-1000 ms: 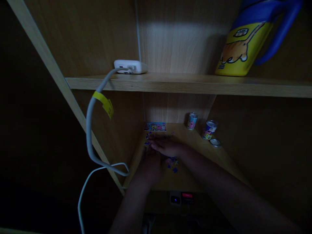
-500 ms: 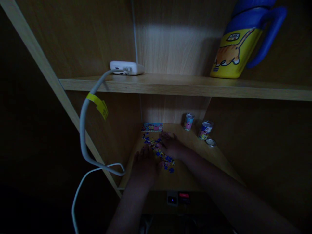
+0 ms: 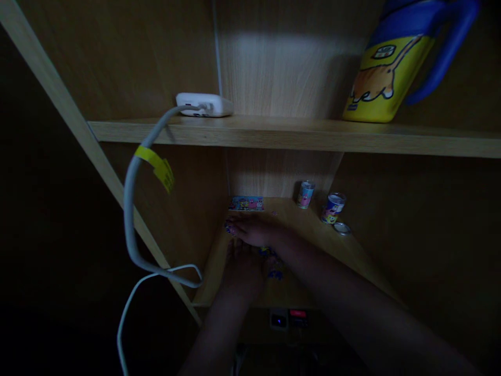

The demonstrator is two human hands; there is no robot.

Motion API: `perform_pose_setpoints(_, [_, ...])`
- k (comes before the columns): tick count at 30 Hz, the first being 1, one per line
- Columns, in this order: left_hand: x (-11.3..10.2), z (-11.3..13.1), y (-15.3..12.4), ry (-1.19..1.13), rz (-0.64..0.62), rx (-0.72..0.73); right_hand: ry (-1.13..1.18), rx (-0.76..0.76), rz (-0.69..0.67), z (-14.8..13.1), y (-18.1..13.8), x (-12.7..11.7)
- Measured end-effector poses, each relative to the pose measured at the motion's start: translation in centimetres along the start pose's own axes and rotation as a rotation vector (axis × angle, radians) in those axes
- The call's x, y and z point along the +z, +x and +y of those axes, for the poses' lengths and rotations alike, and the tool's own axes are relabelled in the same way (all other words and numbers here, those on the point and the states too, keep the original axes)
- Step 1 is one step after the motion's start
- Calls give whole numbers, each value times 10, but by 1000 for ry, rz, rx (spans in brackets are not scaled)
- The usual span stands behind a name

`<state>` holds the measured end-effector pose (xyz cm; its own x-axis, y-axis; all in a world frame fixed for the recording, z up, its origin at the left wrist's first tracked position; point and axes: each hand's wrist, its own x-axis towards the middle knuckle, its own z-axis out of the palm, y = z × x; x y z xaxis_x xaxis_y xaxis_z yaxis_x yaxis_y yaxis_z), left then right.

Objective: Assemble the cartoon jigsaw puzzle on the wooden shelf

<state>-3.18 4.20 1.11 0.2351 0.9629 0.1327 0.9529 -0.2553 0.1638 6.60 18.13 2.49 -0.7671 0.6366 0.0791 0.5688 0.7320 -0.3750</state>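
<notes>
On the lower shelf board, small blue and yellow jigsaw pieces [image 3: 275,274] lie in a loose pile, partly covered by my hands. My right hand [image 3: 252,231] reaches across the pile from the right, palm down with its fingers stretched leftward onto several pieces. Just in front of it is my left hand [image 3: 243,269], laid low beside the pile with its fingers pointing away from me and apart. The two hands overlap or touch; darkness hides exactly where. Behind them lies a flat cartoon picture strip [image 3: 246,203].
Two small cartoon-printed cans [image 3: 306,195] stand at the back right, with a round lid [image 3: 342,228] beside the nearer one. Overhead, the upper shelf [image 3: 274,134] carries a white router-like box [image 3: 204,105] and a blue-yellow mug [image 3: 385,78]. A grey cable [image 3: 131,209] hangs at left.
My right hand has swept left and slightly nearer over the pieces, bunching them. My left hand has shifted a little right, closer to it. The view has tilted slightly.
</notes>
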Motion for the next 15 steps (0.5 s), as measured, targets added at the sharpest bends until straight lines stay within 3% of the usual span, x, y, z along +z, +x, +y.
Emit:
perform_pose_setpoints(6, [11,-14,6,-13,56,9,22,-4,35,-4,-39,-1])
perform_pose_setpoints(11, [12,-35,11,80,154,-125,-12,264,139,3,-79,0])
perform_pose_setpoints(15, [8,-47,5,85,95,-88,-78,426,60,6,-93,4])
